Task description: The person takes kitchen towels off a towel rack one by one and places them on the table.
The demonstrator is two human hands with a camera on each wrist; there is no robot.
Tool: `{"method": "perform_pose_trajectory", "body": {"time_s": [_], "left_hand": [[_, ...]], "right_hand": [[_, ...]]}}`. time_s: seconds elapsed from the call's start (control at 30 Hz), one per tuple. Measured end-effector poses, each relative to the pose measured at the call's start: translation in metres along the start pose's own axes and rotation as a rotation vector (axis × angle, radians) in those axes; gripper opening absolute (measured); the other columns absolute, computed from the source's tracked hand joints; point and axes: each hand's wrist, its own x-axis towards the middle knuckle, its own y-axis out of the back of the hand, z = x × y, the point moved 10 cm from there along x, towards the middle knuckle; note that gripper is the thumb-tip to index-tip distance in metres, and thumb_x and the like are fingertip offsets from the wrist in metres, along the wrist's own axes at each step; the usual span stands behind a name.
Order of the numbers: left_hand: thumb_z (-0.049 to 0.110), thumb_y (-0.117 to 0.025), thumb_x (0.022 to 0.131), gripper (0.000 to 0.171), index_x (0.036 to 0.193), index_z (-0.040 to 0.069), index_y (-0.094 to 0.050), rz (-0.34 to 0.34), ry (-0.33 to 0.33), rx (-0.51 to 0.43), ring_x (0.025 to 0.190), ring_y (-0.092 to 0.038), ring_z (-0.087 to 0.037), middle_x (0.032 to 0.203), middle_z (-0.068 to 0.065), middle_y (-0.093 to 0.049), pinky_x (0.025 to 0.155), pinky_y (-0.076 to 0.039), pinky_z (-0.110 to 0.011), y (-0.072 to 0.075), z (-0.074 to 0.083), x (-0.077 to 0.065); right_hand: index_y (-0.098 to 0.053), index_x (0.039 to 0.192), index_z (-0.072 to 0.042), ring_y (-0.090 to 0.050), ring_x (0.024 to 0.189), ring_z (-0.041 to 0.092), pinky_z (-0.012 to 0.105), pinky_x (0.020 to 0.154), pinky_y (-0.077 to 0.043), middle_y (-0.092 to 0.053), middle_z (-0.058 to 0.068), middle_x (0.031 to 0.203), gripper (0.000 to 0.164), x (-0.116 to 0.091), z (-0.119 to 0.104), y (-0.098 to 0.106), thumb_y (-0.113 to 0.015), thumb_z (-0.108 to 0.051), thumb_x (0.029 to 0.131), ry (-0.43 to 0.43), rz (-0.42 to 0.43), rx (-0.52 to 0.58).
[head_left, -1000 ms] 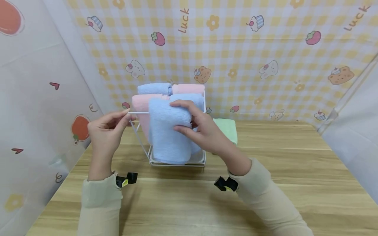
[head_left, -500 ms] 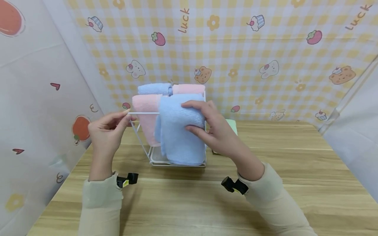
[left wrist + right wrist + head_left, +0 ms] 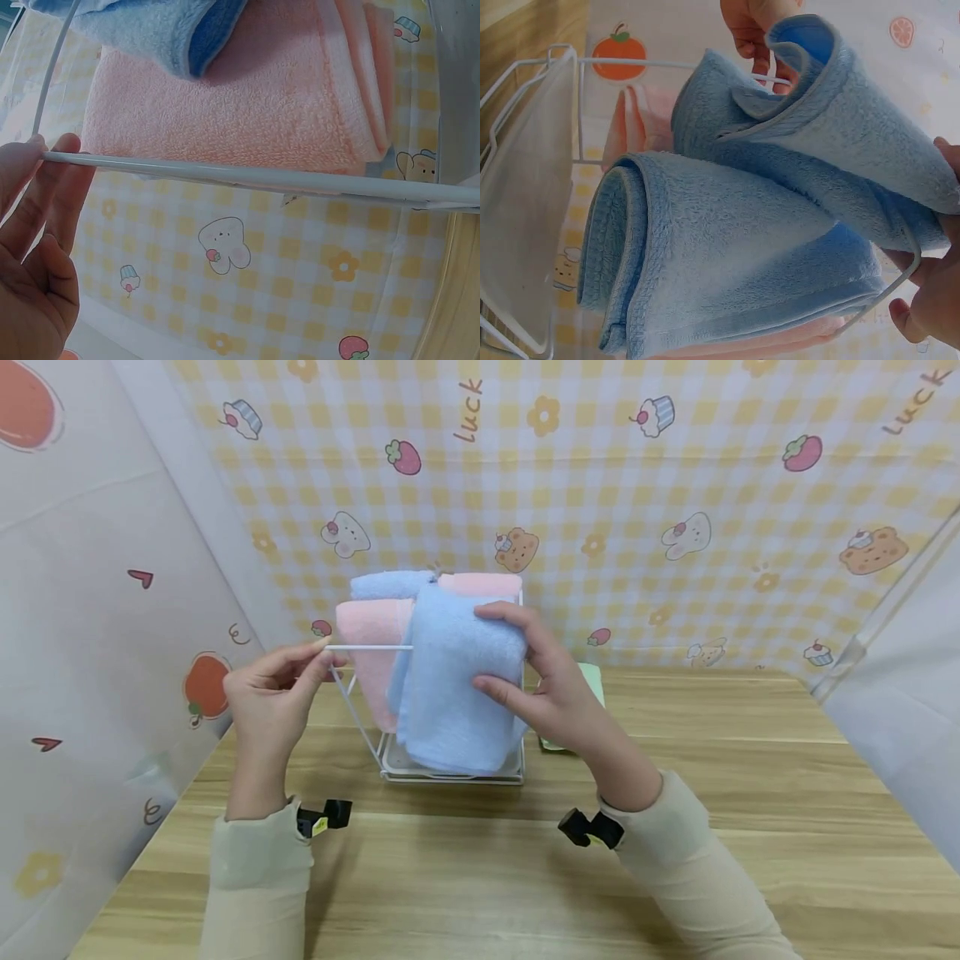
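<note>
Yellow gingham backdrop (image 3: 600, 493) at 12 o'clock, beyond the wood-grain tabletop (image 3: 750, 810). On that, a white wire rack (image 3: 420, 780) with towels.

Front blue towel (image 3: 457, 693): at the rack's near side, doubled, hanging over the front bar (image 3: 375, 647); seems to straddle it, though the middle stretch is hidden. From it, folded pink towel (image 3: 371, 627) at 10 o'clock, rear blue towel (image 3: 392, 583) at 11, rear pink towel (image 3: 483, 582) at 12. Right-wrist view shows a second blue towel (image 3: 742, 240) hanging just behind.

Right hand (image 3: 543, 685), rack's 3 o'clock: grip clamped on the front towel's upper right edge, thumb on the near face. Left hand (image 3: 270, 693), 9 o'clock: thumb and fingertips together on the bar's corner.

Green cloth (image 3: 592, 681) beyond the right hand, 3 o'clock, partly covered.

Handling, my judgement: brace that corner firmly, since light wire may shift under a sideways tug. Move both layers as one, level the lower edges, slacken the right grip gradually. Risk: snagging the towel behind.
</note>
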Motion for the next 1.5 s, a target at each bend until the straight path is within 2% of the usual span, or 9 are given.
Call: {"method": "perform_pose_trajectory", "body": {"time_s": [0.1,0.2,0.37,0.5,0.73,0.9,0.97,1.2,1.5], "left_hand": [[-0.014,-0.069,0.084,0.016,0.096,-0.025,-0.066,0.001,-0.003,-0.028,0.064,-0.072,-0.007,0.079,0.003,-0.077,0.062,-0.059,-0.017,-0.001,0.001,0.000],[-0.014,-0.070,0.084,0.016,0.096,-0.023,-0.067,0.001,-0.003,-0.016,0.063,-0.072,-0.007,0.080,0.004,-0.077,0.061,-0.058,-0.016,-0.001,0.002,0.000],[-0.012,-0.071,0.084,0.015,0.096,-0.021,-0.069,0.006,0.006,0.011,0.062,-0.072,-0.006,0.079,0.005,-0.077,0.060,-0.058,-0.016,0.000,-0.001,-0.001],[-0.011,-0.072,0.084,0.016,0.097,-0.021,-0.069,0.008,0.015,0.026,0.063,-0.072,-0.006,0.079,0.007,-0.077,0.060,-0.058,-0.016,0.001,-0.003,-0.001],[-0.011,-0.071,0.084,0.015,0.096,-0.020,-0.069,0.004,0.015,0.026,0.064,-0.072,-0.005,0.080,0.007,-0.077,0.060,-0.058,-0.016,0.001,-0.004,-0.002],[-0.012,-0.071,0.084,0.014,0.096,-0.019,-0.070,0.007,0.007,0.016,0.064,-0.072,-0.005,0.080,0.006,-0.077,0.061,-0.058,-0.017,0.001,-0.003,-0.001],[-0.012,-0.071,0.084,0.014,0.097,-0.018,-0.070,0.008,0.007,0.016,0.064,-0.072,-0.005,0.081,0.006,-0.077,0.062,-0.059,-0.017,0.001,-0.003,-0.001],[-0.011,-0.071,0.084,0.014,0.096,-0.018,-0.071,0.013,0.010,0.032,0.064,-0.072,-0.005,0.080,0.007,-0.077,0.060,-0.058,-0.016,0.001,-0.003,-0.001],[-0.012,-0.071,0.084,0.016,0.097,-0.022,-0.068,0.013,0.015,0.004,0.064,-0.072,-0.006,0.079,0.006,-0.077,0.061,-0.059,-0.017,0.000,-0.003,-0.001]], "right_hand": [[-0.040,0.139,0.002,-0.054,0.113,0.022,0.033,0.091,-0.055,-0.048,0.017,0.136,0.065,0.000,0.002,0.002,-0.072,0.012,0.082,-0.017,0.028,0.020],[-0.039,0.139,0.002,-0.054,0.114,0.022,0.031,0.089,-0.055,-0.046,0.017,0.138,0.067,0.001,0.002,0.005,-0.072,0.014,0.081,-0.021,0.061,0.047],[-0.037,0.138,0.008,-0.052,0.119,0.026,0.031,0.091,-0.053,-0.040,0.024,0.144,0.067,0.006,-0.009,0.012,-0.072,0.015,0.081,0.092,0.106,0.079],[-0.035,0.137,0.012,-0.052,0.117,0.024,0.030,0.091,-0.052,-0.039,0.027,0.142,0.063,0.007,-0.012,0.016,-0.072,-0.002,0.088,0.147,0.127,0.101],[-0.032,0.137,0.013,-0.055,0.107,0.021,0.028,0.084,-0.055,-0.044,0.005,0.136,0.064,0.004,-0.010,0.027,-0.070,0.008,0.085,0.147,0.263,0.144],[-0.030,0.138,0.012,-0.054,0.106,0.024,0.030,0.081,-0.056,-0.045,0.003,0.134,0.072,0.003,-0.009,0.042,-0.075,-0.016,0.089,0.183,0.383,0.162],[-0.030,0.138,0.011,-0.053,0.107,0.024,0.030,0.080,-0.056,-0.046,0.004,0.133,0.074,0.002,-0.007,0.047,-0.076,-0.020,0.088,0.190,0.430,0.166],[-0.032,0.140,0.004,-0.050,0.110,0.025,0.031,0.085,-0.052,-0.041,0.008,0.137,0.073,-0.004,-0.003,0.061,-0.076,-0.014,0.085,0.196,0.559,0.155],[-0.033,0.140,0.001,-0.050,0.112,0.027,0.033,0.087,-0.051,-0.041,0.009,0.138,0.069,-0.009,0.000,0.069,-0.073,-0.005,0.083,0.199,0.598,0.156]]}}
